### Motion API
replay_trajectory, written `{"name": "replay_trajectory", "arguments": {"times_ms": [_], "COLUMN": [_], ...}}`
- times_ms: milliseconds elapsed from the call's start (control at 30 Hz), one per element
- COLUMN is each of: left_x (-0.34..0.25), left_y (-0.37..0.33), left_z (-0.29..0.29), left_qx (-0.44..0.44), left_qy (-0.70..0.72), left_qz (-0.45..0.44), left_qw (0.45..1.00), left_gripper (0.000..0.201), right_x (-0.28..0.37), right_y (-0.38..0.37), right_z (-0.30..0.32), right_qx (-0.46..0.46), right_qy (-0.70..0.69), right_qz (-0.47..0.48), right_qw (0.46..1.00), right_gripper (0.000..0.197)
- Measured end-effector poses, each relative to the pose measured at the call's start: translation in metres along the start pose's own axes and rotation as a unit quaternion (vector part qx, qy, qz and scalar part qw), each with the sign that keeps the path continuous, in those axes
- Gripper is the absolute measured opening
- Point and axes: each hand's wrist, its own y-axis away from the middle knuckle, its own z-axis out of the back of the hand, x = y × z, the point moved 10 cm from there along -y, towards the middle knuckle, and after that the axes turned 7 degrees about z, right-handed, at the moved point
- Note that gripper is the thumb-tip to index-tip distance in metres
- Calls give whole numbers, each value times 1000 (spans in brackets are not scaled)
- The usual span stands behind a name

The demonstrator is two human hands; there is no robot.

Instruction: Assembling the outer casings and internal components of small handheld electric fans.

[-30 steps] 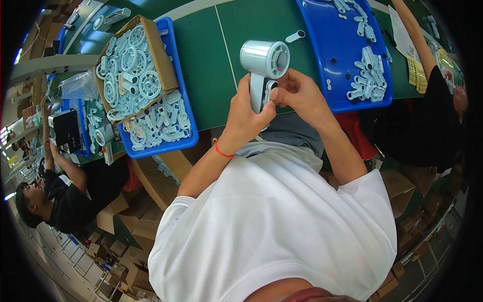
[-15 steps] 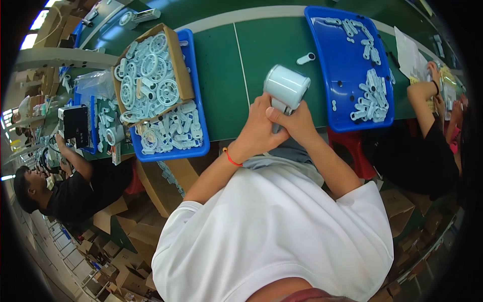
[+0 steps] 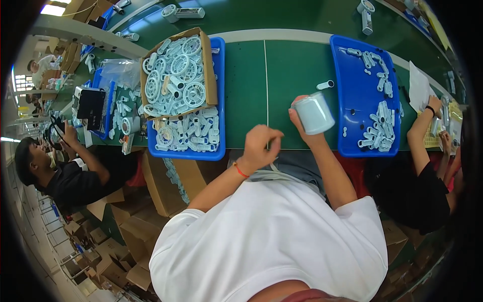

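My right hand (image 3: 306, 132) grips a glossy white cylindrical housing (image 3: 315, 114) above the near edge of the green table. Its fingers reach behind the housing and are partly hidden. To the left, and apart from the housing, is my left hand (image 3: 258, 147). Its fingers are loosely bent, with a gap between thumb and forefinger, and I see nothing held there. A small white part with a dark round end (image 3: 325, 85) lies on the table (image 3: 246, 95) just beyond the housing.
At left, a cardboard box (image 3: 210, 75) of white rings and small parts sits over a blue tray (image 3: 221, 141) with more parts. A second blue tray (image 3: 352, 100) with white parts is at right. People work on both sides; one person's arm (image 3: 420, 123) reaches onto the table.
My left hand has come off the white housing and moved left. My right hand keeps the housing and has turned it and shifted it to the right. The view has shifted too.
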Motion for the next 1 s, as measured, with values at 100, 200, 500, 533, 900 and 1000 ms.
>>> {"name": "replay_trajectory", "arguments": {"times_ms": [100,200,500,533,900,1000], "left_x": [-71,-95,-18,-16,-15,-18], "left_y": [12,-3,-25,-25,-24,-23], "left_z": [-11,-6,-38,-37,-34,-41], "left_qx": [19,-15,155,149,137,163], "left_qy": [41,-124,-351,-353,-313,-360], "left_qz": [-210,-235,-59,-44,-56,-103], "left_qw": [977,964,921,923,938,913], "left_gripper": [15,27,61,59,48,44], "right_x": [1,36,36,36,42,49], "right_y": [-9,-20,13,15,24,28], "right_z": [-16,-22,-5,-5,-2,-9], "right_qx": [32,156,218,220,188,191], "right_qy": [-174,152,125,123,138,229], "right_qz": [-118,16,59,58,117,162], "right_qw": [977,976,966,966,965,941], "right_gripper": [44,60,62,62,56,58]}}
